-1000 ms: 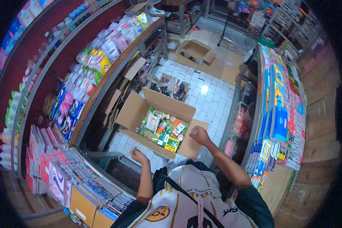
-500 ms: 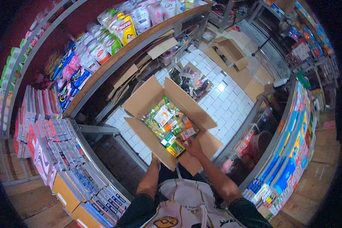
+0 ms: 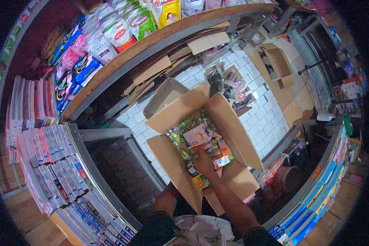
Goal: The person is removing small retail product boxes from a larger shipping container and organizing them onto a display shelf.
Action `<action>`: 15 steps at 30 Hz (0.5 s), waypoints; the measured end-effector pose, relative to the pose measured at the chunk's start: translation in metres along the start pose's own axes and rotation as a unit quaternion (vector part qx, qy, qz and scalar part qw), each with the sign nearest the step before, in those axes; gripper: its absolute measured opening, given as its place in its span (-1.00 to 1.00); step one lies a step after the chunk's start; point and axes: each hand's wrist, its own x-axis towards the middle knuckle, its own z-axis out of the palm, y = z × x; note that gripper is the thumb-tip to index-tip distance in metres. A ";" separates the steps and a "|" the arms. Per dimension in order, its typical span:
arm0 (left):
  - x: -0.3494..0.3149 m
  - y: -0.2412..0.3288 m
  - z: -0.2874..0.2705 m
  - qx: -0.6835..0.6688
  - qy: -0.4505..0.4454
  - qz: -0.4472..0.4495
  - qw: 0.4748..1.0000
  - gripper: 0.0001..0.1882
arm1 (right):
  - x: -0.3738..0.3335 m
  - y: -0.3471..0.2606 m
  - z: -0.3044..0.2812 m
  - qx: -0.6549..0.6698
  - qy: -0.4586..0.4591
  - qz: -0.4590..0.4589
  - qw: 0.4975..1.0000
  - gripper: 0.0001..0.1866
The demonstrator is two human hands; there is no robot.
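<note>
An open cardboard box (image 3: 167,158) stands in front of me with its flaps spread. Inside lie many small cartons and green-capped bottles, a pale packet with orange print (image 3: 198,135), an orange-and-white carton (image 3: 222,161) and a yellow-and-green carton (image 3: 200,181). My right hand (image 3: 203,161) reaches down into the box, its fingers bent and closed among the cartons just below the pale packet; what they grip, if anything, is hidden. At the box's near left side is my left hand (image 3: 167,197), against the outside of the flap, which hides its fingers.
Shelves of pouches (image 3: 121,33) run along the far left. Stacked notebooks (image 3: 61,176) fill the left counter, more packs (image 3: 315,205) the right one. Plastic-wrapped goods (image 3: 233,88) and another open carton (image 3: 276,63) lie on the white tiled floor (image 3: 258,127).
My right hand has left the orange-and-white carton at the box's near right side and moved inward to the middle of the contents. The whole view has shifted, with the box now lower and further right.
</note>
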 end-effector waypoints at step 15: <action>0.047 0.013 0.033 -0.003 -0.026 0.016 1.000 -0.75 | 0.115 0.006 0.023 0.004 -0.002 -0.037 0.999 -0.64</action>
